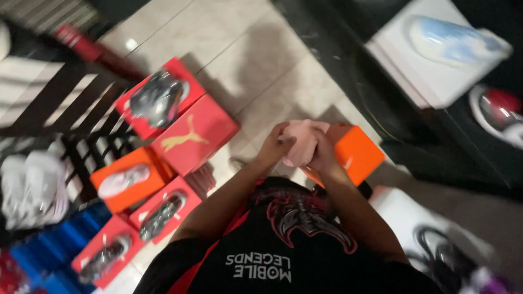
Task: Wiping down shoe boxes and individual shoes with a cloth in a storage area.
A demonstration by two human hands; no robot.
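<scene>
1. A pale pink, soft, rounded bundle, perhaps a shoe or paper wrapping [301,140], sits at chest height above the tiled floor [239,49], clamped between both hands.
2. The left hand [274,148] closes on its left side, the right hand [322,154] on its right; both equally near.
3. Its long axis runs roughly upright.
4. An orange cardboard shoebox [357,154] lies just beyond the right hand.
5. Blur hides what the bundle is.

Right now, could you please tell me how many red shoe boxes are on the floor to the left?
4: one at the top with a dark shoe, one bare-lidded beside it, two lower. Blur may hide more.
</scene>
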